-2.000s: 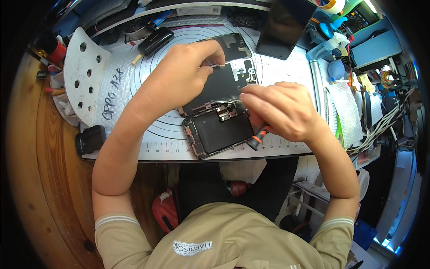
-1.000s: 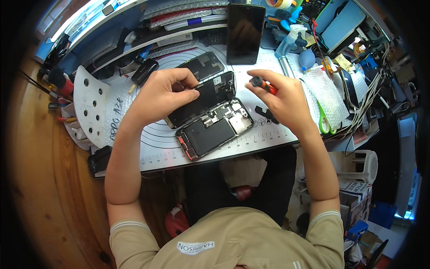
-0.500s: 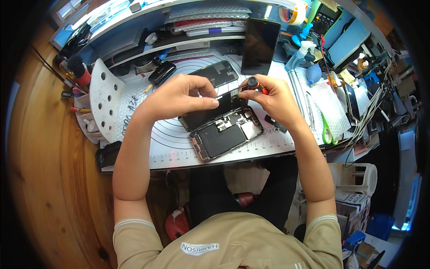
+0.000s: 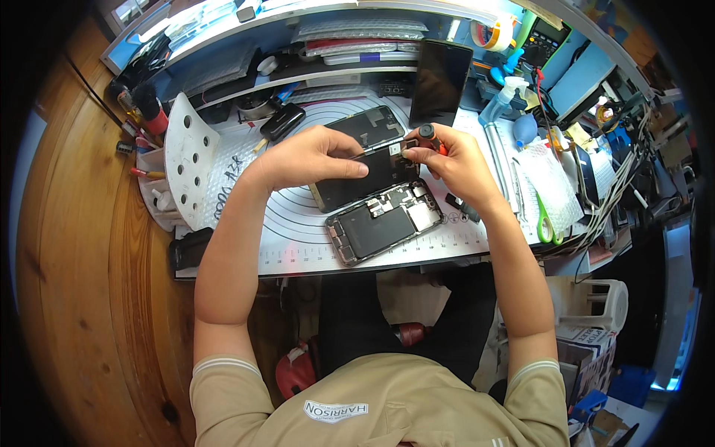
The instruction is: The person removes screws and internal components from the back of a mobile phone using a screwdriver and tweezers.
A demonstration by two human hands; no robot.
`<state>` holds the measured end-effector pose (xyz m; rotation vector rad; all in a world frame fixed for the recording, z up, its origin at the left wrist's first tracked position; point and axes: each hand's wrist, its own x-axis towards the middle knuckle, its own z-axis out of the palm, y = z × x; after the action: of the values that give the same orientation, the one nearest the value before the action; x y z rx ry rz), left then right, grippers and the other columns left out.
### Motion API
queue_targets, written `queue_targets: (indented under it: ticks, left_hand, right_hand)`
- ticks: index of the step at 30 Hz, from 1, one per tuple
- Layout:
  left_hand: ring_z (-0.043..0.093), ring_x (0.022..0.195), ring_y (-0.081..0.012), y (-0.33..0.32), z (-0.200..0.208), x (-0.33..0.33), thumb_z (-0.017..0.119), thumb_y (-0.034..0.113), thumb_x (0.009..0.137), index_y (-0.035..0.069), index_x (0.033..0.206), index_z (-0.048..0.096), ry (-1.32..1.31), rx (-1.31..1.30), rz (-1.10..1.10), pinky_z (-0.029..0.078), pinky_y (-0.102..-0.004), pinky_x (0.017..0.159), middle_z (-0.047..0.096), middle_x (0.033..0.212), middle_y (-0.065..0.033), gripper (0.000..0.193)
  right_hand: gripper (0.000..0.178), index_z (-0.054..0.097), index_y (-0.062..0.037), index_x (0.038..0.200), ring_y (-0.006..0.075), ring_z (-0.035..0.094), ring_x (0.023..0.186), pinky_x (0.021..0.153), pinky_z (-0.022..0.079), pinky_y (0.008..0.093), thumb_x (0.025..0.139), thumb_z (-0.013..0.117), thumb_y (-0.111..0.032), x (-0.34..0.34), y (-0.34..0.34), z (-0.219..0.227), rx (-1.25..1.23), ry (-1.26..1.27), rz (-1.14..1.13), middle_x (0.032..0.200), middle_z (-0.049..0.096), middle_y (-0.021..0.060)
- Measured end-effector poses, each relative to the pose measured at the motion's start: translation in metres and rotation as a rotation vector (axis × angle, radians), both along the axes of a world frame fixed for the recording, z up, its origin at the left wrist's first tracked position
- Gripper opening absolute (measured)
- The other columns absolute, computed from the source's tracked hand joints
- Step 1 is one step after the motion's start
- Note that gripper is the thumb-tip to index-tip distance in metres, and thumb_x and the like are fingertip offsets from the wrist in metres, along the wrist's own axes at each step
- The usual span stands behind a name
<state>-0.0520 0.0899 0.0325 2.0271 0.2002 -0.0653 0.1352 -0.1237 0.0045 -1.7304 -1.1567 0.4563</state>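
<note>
An opened phone body, its battery and circuit parts exposed, lies on the white mat. Just behind it a dark phone screen stands tilted, inner face toward me. My left hand is closed on its upper left edge, the thumb on the inner face and fingers partly hidden behind. My right hand holds a screwdriver with an orange and black handle, its thumb and index finger pinched at the screen's upper right corner. The screwdriver's tip is hidden. Farther back lies another dark screen panel.
A dark phone leans upright at the back. Right of my right hand are a small black part, a spray bottle, a blue air blower and green-handled scissors. A white holder with holes stands left. A black case lies behind my left hand.
The screen leans back farther from the phone body, showing more of its inner face. Both hands keep their hold. The whole view has shifted slightly.
</note>
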Motion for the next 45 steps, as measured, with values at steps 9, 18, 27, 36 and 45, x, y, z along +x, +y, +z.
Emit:
queue_targets:
  ticks: [9,18,27,36,45]
  left_hand:
    - [0.065,0.089,-0.0067,-0.002,0.004,0.002,0.074,0.018,0.101,-0.006,0.117,0.077,0.109,0.04,-0.023,0.053,-0.0258,0.08,0.076,0.098,-0.0022,0.029]
    - [0.058,0.078,-0.0075,-0.007,-0.001,-0.002,0.072,0.017,0.098,-0.006,0.113,0.075,0.029,-0.039,0.001,0.048,-0.0279,0.071,0.07,0.085,-0.0016,0.027]
    - [0.065,0.086,-0.0099,-0.005,-0.009,0.001,0.072,0.015,0.098,-0.008,0.122,0.072,-0.024,0.002,0.002,0.053,-0.0281,0.08,0.076,0.096,-0.0071,0.033]
    - [0.069,0.098,-0.0136,-0.007,-0.007,-0.001,0.074,0.017,0.099,-0.009,0.128,0.071,-0.028,-0.064,-0.004,0.055,-0.0296,0.089,0.078,0.109,-0.0116,0.038]
    - [0.068,0.105,-0.0138,-0.01,0.0,0.001,0.073,0.023,0.103,-0.008,0.133,0.069,-0.054,0.013,-0.043,0.054,-0.0297,0.095,0.076,0.116,-0.0109,0.044]
  right_hand:
    - [0.018,0.077,-0.0035,0.112,0.0063,0.057,0.071,0.063,0.046,0.026,0.096,0.08,-0.01,0.001,-0.001,-0.001,-0.03,0.135,-0.006,0.085,0.072,0.0007]
    - [0.03,0.075,-0.002,0.12,0.0088,0.063,0.082,0.079,0.052,0.0271,0.099,0.081,-0.021,-0.003,-0.015,0.01,0.024,-0.075,-0.149,0.091,0.073,0.0028]
    - [0.031,0.074,0.0,0.128,0.0182,0.06,0.091,0.082,0.05,0.0314,0.098,0.074,-0.008,0.02,-0.091,0.015,0.086,-0.406,-0.472,0.107,0.062,0.0092]
    - [0.029,0.076,0.0028,0.119,0.0269,0.07,0.073,0.071,0.056,0.0395,0.092,0.079,-0.007,0.031,-0.128,0.012,-0.008,-0.413,-0.674,0.099,0.075,0.0176]
    - [0.028,0.075,-0.0017,0.117,0.0288,0.068,0.077,0.076,0.054,0.0415,0.09,0.076,-0.008,-0.017,-0.113,-0.01,-0.095,-0.576,-0.577,0.086,0.07,0.0122]
